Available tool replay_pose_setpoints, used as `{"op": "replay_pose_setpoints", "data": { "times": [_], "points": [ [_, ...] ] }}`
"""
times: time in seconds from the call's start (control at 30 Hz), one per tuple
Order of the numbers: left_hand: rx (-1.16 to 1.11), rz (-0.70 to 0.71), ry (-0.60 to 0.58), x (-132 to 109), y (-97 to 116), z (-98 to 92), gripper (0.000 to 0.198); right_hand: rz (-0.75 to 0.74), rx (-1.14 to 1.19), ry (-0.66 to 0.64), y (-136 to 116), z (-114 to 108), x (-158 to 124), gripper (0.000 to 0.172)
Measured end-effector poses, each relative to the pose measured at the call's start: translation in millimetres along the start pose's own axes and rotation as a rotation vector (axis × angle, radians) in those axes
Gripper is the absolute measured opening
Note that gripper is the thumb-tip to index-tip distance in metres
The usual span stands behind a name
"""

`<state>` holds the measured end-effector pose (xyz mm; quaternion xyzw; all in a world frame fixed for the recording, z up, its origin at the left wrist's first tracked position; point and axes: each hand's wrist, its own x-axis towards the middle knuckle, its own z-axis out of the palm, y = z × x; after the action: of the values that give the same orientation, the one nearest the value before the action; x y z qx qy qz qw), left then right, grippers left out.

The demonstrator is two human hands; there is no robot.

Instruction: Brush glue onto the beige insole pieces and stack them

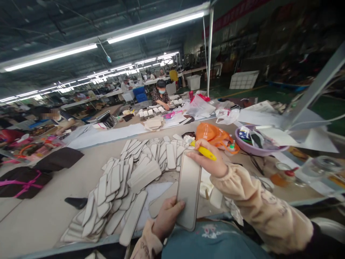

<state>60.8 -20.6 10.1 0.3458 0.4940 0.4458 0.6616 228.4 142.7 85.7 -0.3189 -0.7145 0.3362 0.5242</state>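
Observation:
My left hand (168, 217) is closed on the lower left edge of a long, grey-beige rounded panel (189, 190), thumb on its face. At the panel's top end, my right hand (211, 158) grips a tool with a yellow handle (206, 153); its working end is not clear to me. The right fingers also lie against the panel's upper edge. The panel is tilted over my lap, above a blue-green apron (210, 241). Left of it, many similar panels (113, 180) lie in overlapping rows on the table (54, 212).
Beyond the panels sit an orange plastic bag (214, 133) and a purple basin (258, 148). Jars (283, 174) stand at the right. Dark bundles tied with pink ribbon (25, 181) lie left. A metal post (318, 82) rises at right. Co-workers (160, 95) sit across the tables.

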Motion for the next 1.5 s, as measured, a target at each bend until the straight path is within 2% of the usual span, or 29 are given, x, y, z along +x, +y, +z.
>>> {"op": "replay_pose_setpoints", "data": {
  "times": [0.13,0.33,0.43,0.57,0.77,0.87,0.97,1.07,1.17,1.3,1.4,1.5],
  "points": [
    [-0.173,-0.037,0.004,-3,-2,7.2,0.045,-0.012,0.004,-0.003,4,2,1,0.030],
    [-0.432,-0.072,0.086,-8,-5,14.2,0.044,-0.022,0.001,-0.050,7,3,1,0.028],
    [-0.493,-0.085,0.046,-11,-7,14.6,0.047,-0.017,-0.001,-0.060,9,3,-1,0.027],
    [-0.431,-0.084,-0.031,-14,-12,13.6,0.051,-0.016,-0.005,-0.065,14,4,-1,0.026],
    [-0.345,-0.051,0.008,-16,-20,7.0,0.051,-0.035,-0.082,-0.035,18,16,-3,0.022],
    [-0.375,-0.034,-0.063,-16,-23,-2.6,0.056,-0.110,-0.199,-0.018,28,23,-9,0.020],
    [-0.392,-0.026,-0.097,-10,-24,-18.3,0.058,-0.275,-0.327,-0.001,48,31,-11,0.017],
    [-0.370,-0.005,-0.036,-4,-24,-38.3,0.059,-0.333,-0.379,-0.027,69,44,-7,0.015],
    [-0.328,0.051,0.066,-1,-20,-65.0,0.057,-0.266,-0.396,-0.027,86,66,-1,0.020],
    [-0.322,0.096,0.159,-6,-15,-111.3,0.049,-0.172,-0.347,-0.097,101,111,0,0.019],
    [-0.332,0.028,0.190,-13,-16,-146.0,0.051,-0.065,-0.289,-0.135,96,148,-4,0.017],
    [-0.340,-0.035,0.214,-17,-17,-178.6,0.050,0.107,-0.153,-0.134,84,184,-2,0.020]
  ]
}}
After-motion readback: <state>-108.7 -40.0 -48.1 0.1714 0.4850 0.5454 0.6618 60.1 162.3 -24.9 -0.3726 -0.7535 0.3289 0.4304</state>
